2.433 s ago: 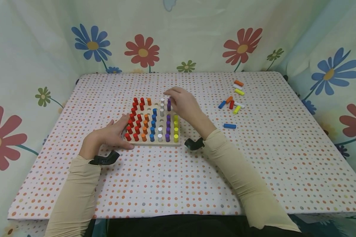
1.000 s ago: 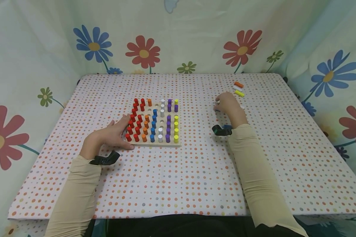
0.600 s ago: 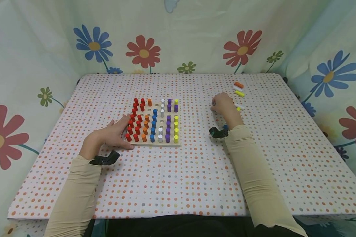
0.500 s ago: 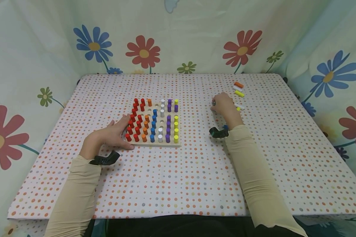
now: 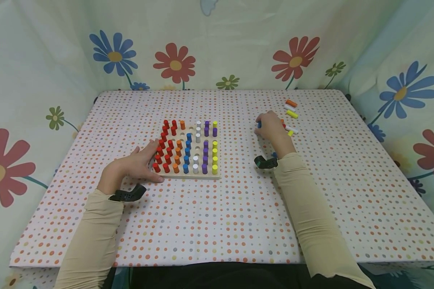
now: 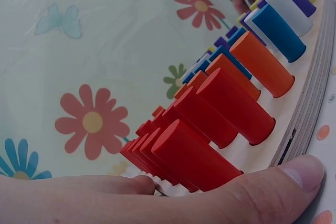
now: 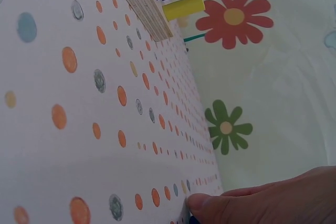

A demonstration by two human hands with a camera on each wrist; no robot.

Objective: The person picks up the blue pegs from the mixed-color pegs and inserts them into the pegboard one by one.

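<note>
A square wooden pegboard (image 5: 189,176) stands left of centre, with columns of red pegs (image 5: 162,143), orange, blue, white, purple and yellow pegs upright in it. Bare holes show among the middle columns. My left hand (image 5: 139,163) rests against its near left corner, the thumb (image 6: 283,182) stretched along the front edge in the left wrist view, the fingers by the left side. Right of the board, my right hand (image 5: 271,126) pinches a blue peg (image 5: 259,124) above the cloth. Only a sliver of that peg shows in the right wrist view, mostly hidden by fingers.
Loose pegs lie on the dotted tablecloth (image 5: 329,180) at the right. An orange peg (image 5: 291,103), a white peg and a yellow peg (image 5: 292,114) lie farther back. Others, including a white peg (image 5: 292,129), are partly behind my right hand. Another blue peg (image 5: 274,154) shows beside my right wrist.
My right hand has gone from the board's far right corner to the loose pegs and taken a blue one. It has since shifted slightly left. My left hand has stayed at the board.
</note>
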